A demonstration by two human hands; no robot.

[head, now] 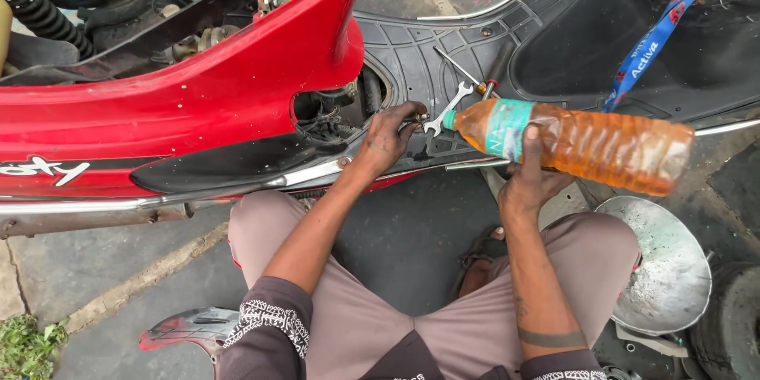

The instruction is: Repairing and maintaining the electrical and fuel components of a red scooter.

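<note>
Over taupe-trousered knees, a ribbed plastic bottle (578,142) of amber liquid is gripped by the right hand (529,182); the left hand (388,138) is curled around a small fitting at the scooter footboard (412,63) edge.

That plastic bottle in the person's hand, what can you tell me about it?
The bottle is clear ribbed plastic, mostly full of an orange-amber liquid, with a teal label band near its neck and a teal cap. It is held on its side, nearly level, neck pointing left toward a wrench lying on the scooter's black footboard. The right hand grips it from below near the label, thumb over the top. Its base hangs out past the footboard edge, above a metal bowl on the ground.
</note>
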